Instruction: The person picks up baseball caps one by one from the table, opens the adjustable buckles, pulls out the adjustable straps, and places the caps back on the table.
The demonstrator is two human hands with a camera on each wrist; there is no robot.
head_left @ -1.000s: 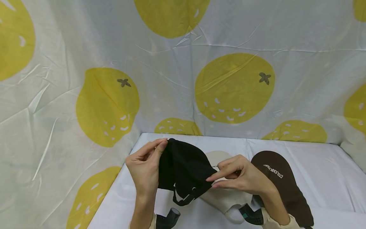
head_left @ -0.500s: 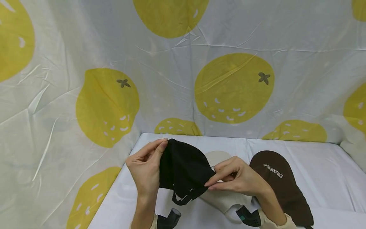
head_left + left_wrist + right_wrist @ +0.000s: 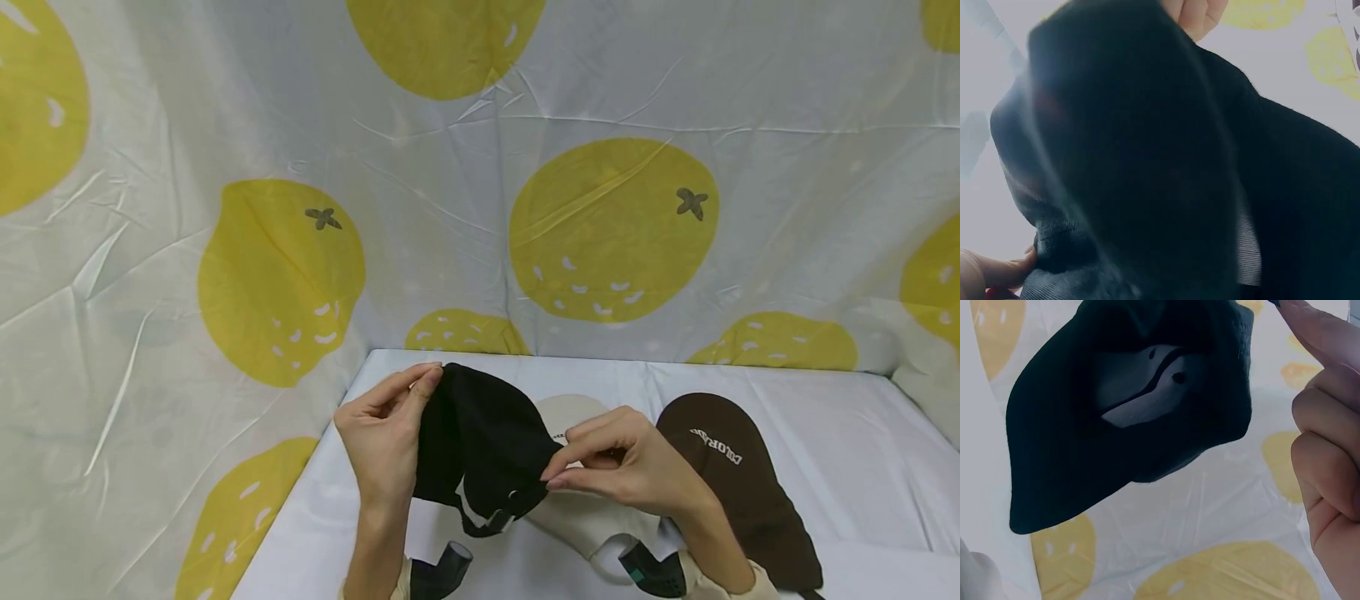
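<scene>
A black baseball cap point(image 3: 491, 433) is held up between both hands in the head view. My left hand point(image 3: 386, 442) pinches its upper left edge between thumb and fingers. At the cap's right lower edge, the thumb and fingers of my right hand point(image 3: 633, 462) pinch the fabric. An adjustable strap point(image 3: 480, 527) with a small buckle hangs at the bottom, below the cap's rear gap. The black cap point(image 3: 1135, 156) fills much of the left wrist view. From the right wrist, the cap's hollow inside point(image 3: 1141, 394) shows, with a pale lining patch.
Behind the black cap and right hand, a beige cap point(image 3: 568, 408) lies partly hidden on the white-covered table point(image 3: 862, 442). To the right lies a brown cap point(image 3: 738, 500) with white lettering. A lemon-print curtain point(image 3: 442, 217) rises along the back and left.
My right hand shifted slightly left and then back right, still pinching the black cap. The cap's lower strap has swung a little to the right. My left hand has barely moved.
</scene>
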